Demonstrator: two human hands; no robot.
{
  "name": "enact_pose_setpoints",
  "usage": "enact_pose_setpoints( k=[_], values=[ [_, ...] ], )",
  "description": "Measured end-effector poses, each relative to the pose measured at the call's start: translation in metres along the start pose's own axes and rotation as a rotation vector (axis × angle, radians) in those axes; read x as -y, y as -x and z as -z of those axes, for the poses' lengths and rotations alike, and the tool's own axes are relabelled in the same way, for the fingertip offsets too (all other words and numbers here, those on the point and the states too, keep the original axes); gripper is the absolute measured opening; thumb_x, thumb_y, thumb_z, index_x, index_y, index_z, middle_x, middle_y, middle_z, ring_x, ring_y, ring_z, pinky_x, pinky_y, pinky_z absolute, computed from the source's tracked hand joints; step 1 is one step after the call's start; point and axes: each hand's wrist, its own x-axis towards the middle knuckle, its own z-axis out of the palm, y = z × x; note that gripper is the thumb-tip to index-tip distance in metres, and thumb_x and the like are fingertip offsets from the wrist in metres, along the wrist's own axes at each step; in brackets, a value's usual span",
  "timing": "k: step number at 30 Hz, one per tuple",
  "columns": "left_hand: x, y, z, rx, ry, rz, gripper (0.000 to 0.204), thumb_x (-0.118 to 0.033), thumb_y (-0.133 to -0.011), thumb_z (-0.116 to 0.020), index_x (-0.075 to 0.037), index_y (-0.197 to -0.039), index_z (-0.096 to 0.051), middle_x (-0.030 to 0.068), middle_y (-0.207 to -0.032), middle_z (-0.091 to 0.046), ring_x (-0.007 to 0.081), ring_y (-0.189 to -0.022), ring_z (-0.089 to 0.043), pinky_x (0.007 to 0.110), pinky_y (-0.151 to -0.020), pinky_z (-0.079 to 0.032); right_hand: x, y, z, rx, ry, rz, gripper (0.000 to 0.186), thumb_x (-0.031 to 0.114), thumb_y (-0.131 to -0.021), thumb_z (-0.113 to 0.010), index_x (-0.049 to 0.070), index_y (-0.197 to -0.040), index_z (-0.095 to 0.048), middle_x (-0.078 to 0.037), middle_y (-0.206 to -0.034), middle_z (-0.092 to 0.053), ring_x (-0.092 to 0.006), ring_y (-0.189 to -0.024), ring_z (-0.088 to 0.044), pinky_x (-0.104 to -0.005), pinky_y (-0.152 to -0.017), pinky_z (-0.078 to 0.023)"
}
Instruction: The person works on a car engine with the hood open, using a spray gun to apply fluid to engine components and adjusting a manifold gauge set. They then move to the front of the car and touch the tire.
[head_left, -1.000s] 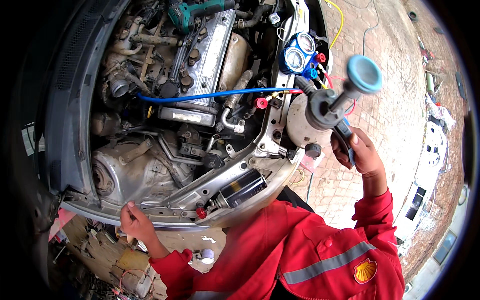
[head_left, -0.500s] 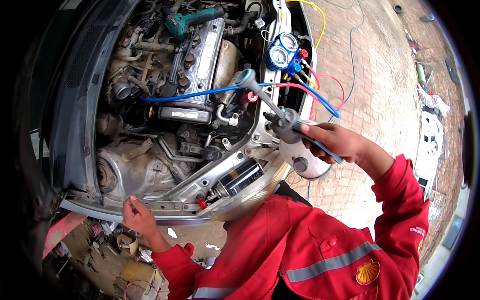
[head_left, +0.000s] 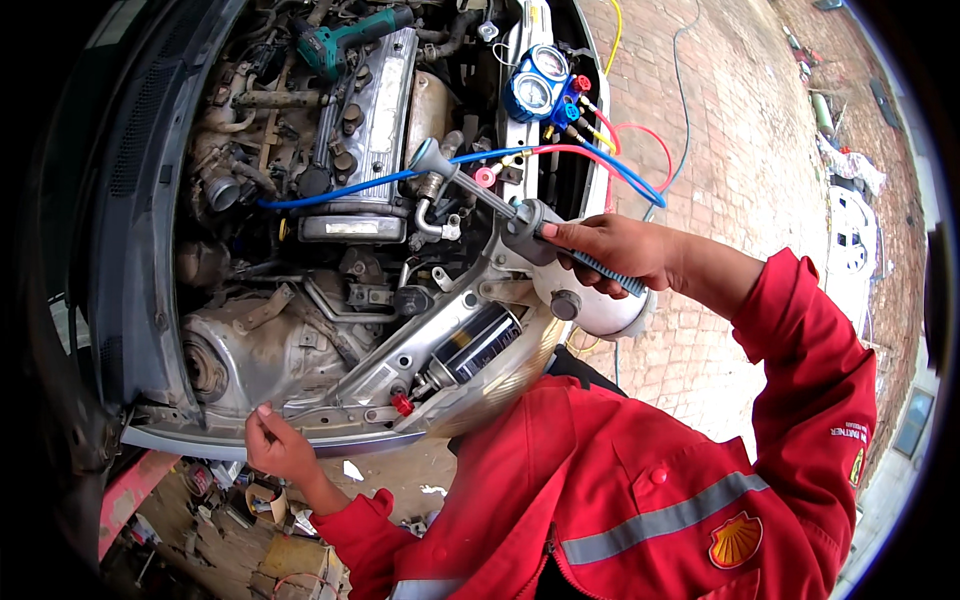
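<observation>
My right hand [head_left: 610, 255] grips the dark handle of a grey hand pump [head_left: 522, 235] with a white canister [head_left: 600, 310]; its long rod and pale-blue-tipped knob [head_left: 432, 160] point up-left over the engine [head_left: 385, 130]. My left hand [head_left: 280, 450] is curled at the car's front body edge; whatever is between its fingertips is too small to make out. A black spray can [head_left: 470, 345] with a red valve [head_left: 402, 405] lies on the metal panel beside the headlight. A blue gauge set [head_left: 540, 85] with coloured hoses [head_left: 660, 180] rests on the right edge of the engine bay.
A teal drill [head_left: 340, 40] lies atop the engine. Paved ground [head_left: 700, 130] stretches to the right, with a white bumper-like part [head_left: 850, 225] and debris farther off. Cluttered boxes and tools [head_left: 270, 510] lie below at the left, beside a red beam [head_left: 130, 495].
The pump has tipped from upright toward the left over the engine, its knob moving down-left as my right hand came leftward. My left hand stays at the car's edge. The view has shifted slightly.
</observation>
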Motion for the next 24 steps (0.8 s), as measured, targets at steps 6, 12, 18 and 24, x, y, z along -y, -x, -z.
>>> enact_pose_setpoints(
  k=[6, 12, 18, 24],
  values=[
    [-0.003, -0.001, 0.002, 0.020, -0.004, 0.028, 0.030, -0.021, -0.106, -0.064, 0.005, -0.093, -0.073, 0.0135, -0.071, -0.066, 0.0247, -0.059, -0.058, 0.037, -0.056, -0.045, 0.006, -0.004, -0.005, -0.022, 0.044, -0.019, 0.061, 0.060, -0.104, -0.060, -0.002, -0.103, -0.063, -0.003, -0.069, -0.054, -0.0088, -0.043, -0.047, -0.0263, -0.040, -0.036],
    [-0.001, 0.000, 0.000, 0.003, 0.013, 0.035, 0.030, -0.021, -0.106, -0.064, 0.006, -0.094, -0.073, 0.0140, -0.071, -0.066, 0.0222, -0.058, -0.056, 0.037, -0.055, -0.043, 0.006, -0.002, -0.007, 0.009, 0.047, -0.010, 0.059, 0.058, -0.105, -0.060, -0.001, -0.101, -0.062, -0.003, -0.069, -0.055, -0.0085, -0.043, -0.046, -0.0259, -0.040, -0.036],
    [-0.005, -0.002, 0.001, 0.012, -0.009, 0.039, 0.030, -0.021, -0.106, -0.064, 0.006, -0.094, -0.073, 0.0141, -0.071, -0.066, 0.0226, -0.059, -0.057, 0.037, -0.056, -0.045, 0.012, 0.005, -0.010, 0.004, 0.051, -0.008, 0.060, 0.060, -0.104, -0.060, 0.000, -0.101, -0.062, -0.002, -0.070, -0.054, -0.0080, -0.044, -0.046, -0.0256, -0.040, -0.036],
    [-0.004, -0.002, 0.003, 0.013, -0.030, 0.034, 0.029, -0.021, -0.105, -0.065, 0.004, -0.094, -0.074, 0.0150, -0.073, -0.068, 0.0267, -0.061, -0.060, 0.040, -0.059, -0.047, 0.018, 0.010, -0.014, -0.033, 0.081, -0.004, 0.058, 0.064, -0.104, -0.058, 0.007, -0.092, -0.061, -0.001, -0.069, -0.052, -0.0082, -0.044, -0.043, -0.0246, -0.040, -0.034]
  ],
)
